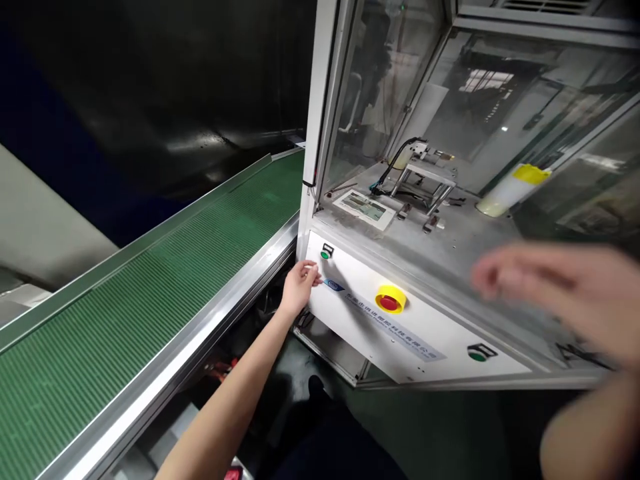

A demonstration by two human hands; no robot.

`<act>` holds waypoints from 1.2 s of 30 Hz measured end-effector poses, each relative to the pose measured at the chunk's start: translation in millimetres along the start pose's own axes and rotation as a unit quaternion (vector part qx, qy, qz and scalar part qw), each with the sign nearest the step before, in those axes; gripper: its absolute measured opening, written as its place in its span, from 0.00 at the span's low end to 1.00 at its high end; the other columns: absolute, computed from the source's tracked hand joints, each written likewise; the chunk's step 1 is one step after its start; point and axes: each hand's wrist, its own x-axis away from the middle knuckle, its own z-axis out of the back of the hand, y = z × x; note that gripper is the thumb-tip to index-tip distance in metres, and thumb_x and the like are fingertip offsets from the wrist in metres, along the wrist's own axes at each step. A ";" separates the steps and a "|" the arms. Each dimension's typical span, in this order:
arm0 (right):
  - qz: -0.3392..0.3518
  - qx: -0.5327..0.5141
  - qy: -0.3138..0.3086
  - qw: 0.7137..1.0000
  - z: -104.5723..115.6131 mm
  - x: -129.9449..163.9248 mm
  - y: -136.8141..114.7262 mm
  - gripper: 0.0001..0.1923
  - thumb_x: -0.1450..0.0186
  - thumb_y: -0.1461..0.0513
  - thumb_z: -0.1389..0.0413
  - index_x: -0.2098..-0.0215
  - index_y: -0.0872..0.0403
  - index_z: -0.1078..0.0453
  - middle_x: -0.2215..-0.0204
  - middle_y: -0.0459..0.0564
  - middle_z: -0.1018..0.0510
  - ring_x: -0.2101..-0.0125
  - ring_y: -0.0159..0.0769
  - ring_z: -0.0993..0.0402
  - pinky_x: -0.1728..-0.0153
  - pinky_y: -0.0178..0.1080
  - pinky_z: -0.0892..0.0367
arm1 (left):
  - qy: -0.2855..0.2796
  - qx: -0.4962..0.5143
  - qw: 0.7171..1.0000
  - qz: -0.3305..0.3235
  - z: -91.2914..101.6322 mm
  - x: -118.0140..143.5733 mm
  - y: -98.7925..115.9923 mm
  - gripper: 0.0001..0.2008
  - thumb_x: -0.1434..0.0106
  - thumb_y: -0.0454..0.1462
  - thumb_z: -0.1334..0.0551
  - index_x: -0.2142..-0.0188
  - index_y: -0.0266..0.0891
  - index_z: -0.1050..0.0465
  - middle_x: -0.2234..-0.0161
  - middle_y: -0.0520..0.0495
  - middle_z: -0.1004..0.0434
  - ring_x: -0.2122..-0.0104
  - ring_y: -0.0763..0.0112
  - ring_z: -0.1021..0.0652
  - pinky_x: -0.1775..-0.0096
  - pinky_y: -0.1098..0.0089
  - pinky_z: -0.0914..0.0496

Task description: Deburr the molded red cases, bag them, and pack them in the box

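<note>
My left hand (301,287) is at the left end of the white control panel (345,320), just below a green push button (326,254). Its fingers are loosely bent and a little apart, and nothing shows in them. My right hand (560,287) hangs over the right part of the machine's front edge, smeared by motion, so its fingers cannot be made out. Between the hands sits a red emergency stop button (389,304) with a yellow surround. Below my right hand, another green push button (479,355) is on the panel.
Inside the framed enclosure, a metal fixture (430,175) with black cables stands on the grey worktop (463,230). A printed sheet (366,208) and a pale cylinder with a yellow top (515,190) are there too. A green conveyor belt (165,287) runs along the left.
</note>
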 end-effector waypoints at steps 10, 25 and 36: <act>-0.265 -0.131 -0.006 0.955 -107.5 135.1 187.0 0.19 0.42 0.41 0.41 0.66 0.42 0.19 0.67 0.52 0.15 0.65 0.54 0.16 0.56 0.55 0.21 | -0.006 0.099 0.994 -0.047 -19.4 -50.8 -6.5 0.25 0.49 0.45 0.23 0.57 0.36 0.28 0.68 0.48 0.18 0.68 0.66 0.16 0.61 0.68 0.22; -0.210 -0.251 0.075 0.942 -150.1 159.5 189.9 0.32 0.29 0.37 0.58 0.82 0.46 0.47 0.87 0.42 0.46 0.80 0.41 0.36 0.72 0.46 0.33 | 0.021 0.064 0.997 0.035 -32.7 -41.8 -34.8 0.26 0.43 0.56 0.29 0.59 0.40 0.32 0.69 0.53 0.23 0.74 0.75 0.20 0.73 0.77 0.29; -0.090 0.125 -0.578 0.802 -337.7 212.9 212.3 0.17 0.28 0.52 0.47 0.65 0.55 0.25 0.66 0.59 0.18 0.62 0.47 0.19 0.59 0.45 0.30 | -0.107 -0.200 0.907 0.354 -3.8 262.3 -149.0 0.16 0.32 0.47 0.35 0.69 0.37 0.24 0.73 0.49 0.22 0.70 0.66 0.20 0.62 0.65 0.26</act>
